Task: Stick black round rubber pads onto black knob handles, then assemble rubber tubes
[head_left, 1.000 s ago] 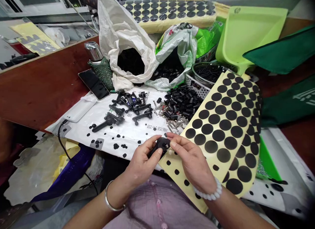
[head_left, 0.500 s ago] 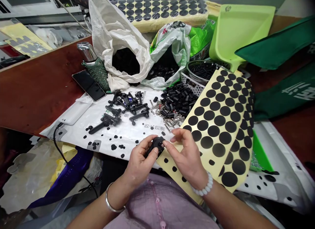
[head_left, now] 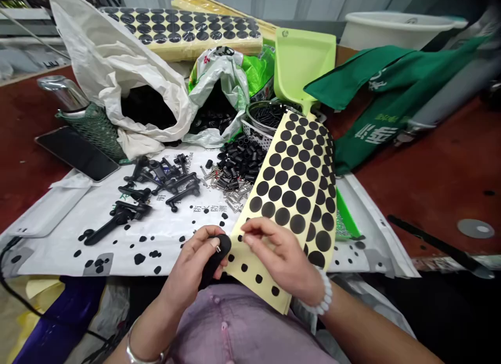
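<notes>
- A dark phone (head_left: 76, 153) lies at the far left on the red-brown bench (head_left: 430, 171), just beside a metal flask (head_left: 74, 106) in green netting.
- A white printed sheet (head_left: 164, 226) covers the near bench, speckled with small black dots.
- A cluster of black lever parts (head_left: 156, 179) sits on that sheet, below an open white bag (head_left: 117, 67).
- The left hand (head_left: 188, 267) grips a black round part (head_left: 218, 247) between thumb and fingers. It holds the part over the sheet's near edge, close to the person's body.
- A pile of small metal pins (head_left: 227, 192) and short black tubes (head_left: 242, 153) lies behind the hands.
- The right hand (head_left: 279, 257) rests on the lower end of a yellow sheet of black round pads (head_left: 293, 181), just beside the part. Its thumb and fingertips (head_left: 250, 231) are drawn together in a pinch. I cannot tell whether they grip a pad or the sheet itself.
- The yellow sheet leans up and back from the hands to a metal bowl (head_left: 268, 113) of black pieces.
- A light green dustpan (head_left: 303, 61) stands behind the bowl.
- Green cloth (head_left: 376, 103) lies across the bench at the right, with a white basin (head_left: 395, 27) beyond it.
</notes>
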`<state>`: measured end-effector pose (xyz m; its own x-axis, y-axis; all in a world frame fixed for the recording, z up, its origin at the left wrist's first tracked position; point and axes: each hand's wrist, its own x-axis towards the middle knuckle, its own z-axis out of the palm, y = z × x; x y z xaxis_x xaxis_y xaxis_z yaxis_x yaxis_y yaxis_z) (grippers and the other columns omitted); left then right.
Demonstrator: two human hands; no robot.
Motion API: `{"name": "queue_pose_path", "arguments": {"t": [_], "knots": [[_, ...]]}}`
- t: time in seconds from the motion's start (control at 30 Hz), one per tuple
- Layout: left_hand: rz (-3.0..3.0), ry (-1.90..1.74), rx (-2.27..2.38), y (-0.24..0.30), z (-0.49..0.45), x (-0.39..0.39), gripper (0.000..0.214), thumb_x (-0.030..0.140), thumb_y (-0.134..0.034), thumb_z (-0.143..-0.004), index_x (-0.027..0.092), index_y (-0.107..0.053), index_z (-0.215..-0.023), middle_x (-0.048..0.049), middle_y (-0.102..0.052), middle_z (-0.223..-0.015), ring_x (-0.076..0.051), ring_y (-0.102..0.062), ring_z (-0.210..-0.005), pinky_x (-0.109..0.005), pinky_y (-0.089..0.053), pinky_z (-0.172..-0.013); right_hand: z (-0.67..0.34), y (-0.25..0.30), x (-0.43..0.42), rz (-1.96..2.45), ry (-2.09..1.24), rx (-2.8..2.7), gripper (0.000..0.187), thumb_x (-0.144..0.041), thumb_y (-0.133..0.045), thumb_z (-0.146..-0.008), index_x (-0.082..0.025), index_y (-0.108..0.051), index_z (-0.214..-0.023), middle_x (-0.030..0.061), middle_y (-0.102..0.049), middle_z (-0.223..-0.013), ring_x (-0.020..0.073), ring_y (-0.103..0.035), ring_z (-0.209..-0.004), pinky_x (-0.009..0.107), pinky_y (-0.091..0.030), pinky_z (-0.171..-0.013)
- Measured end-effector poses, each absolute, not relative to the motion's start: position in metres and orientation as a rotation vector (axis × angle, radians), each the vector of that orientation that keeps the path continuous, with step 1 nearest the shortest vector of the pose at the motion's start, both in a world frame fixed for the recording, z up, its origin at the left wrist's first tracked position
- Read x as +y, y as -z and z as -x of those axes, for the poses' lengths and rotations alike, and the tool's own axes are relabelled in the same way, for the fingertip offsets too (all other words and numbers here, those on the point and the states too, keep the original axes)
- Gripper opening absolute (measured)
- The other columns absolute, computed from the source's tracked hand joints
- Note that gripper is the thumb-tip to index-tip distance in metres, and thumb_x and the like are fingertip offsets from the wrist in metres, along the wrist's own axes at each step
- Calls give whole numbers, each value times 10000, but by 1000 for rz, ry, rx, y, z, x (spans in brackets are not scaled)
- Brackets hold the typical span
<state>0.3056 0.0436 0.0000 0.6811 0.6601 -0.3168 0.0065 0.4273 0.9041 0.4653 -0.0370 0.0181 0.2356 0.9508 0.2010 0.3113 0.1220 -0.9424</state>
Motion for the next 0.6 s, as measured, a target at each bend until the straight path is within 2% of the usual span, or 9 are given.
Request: {"name": "queue_pose_path", "arguments": {"t": [0.07,0.13,0.23,0.4,0.6], "knots": [[-1106,-415,700,-3,-312,42,281,393,-421,-872,169,-520,-1009,29,-531,-540,-64,-428,-426,-181,-339,-449,-486,-20,-51,1554,-283,-1414,138,-168,-489,-858,-179,-599,-940,55,-613,-865,178,-569,-822,331,-459,-715],[-1172,-343,648,-7,-323,40,395,447,-385,-878,165,-518,-1121,35,-501,-513,-65,-406,-408,-184,-324,-428,-508,-19,-63,1725,134,-1500,141,-170,-507,-853,-151,-625,-929,76,-621,-844,204,-567,-817,368,-432,-729],[-1278,-169,569,-11,-345,36,543,492,-433,-846,196,-410,-1301,50,-460,-539,-83,-436,-435,-193,-347,-418,-529,-12,-74,2001,479,-1581,199,-228,-520,-854,-107,-653,-939,101,-608,-809,238,-561,-795,404,-398,-730],[-1545,-17,459,-5,-379,28,681,428,-521,-815,252,-234,-1407,80,-388,-562,-76,-429,-463,-194,-356,-454,-529,-1,-80,2137,621,-1635,253,-248,-488,-875,-89,-652,-984,94,-594,-781,226,-542,-739,408,-376,-746],[-1658,-47,468,1,-389,23,669,384,-504,-830,267,-201,-1415,76,-394,-568,-79,-387,-481,-195,-304,-467,-531,-1,-79,2108,437,-1571,183,-238,-480,-869,-133,-609,-945,73,-598,-795,219,-545,-768,394,-357,-766]]}}
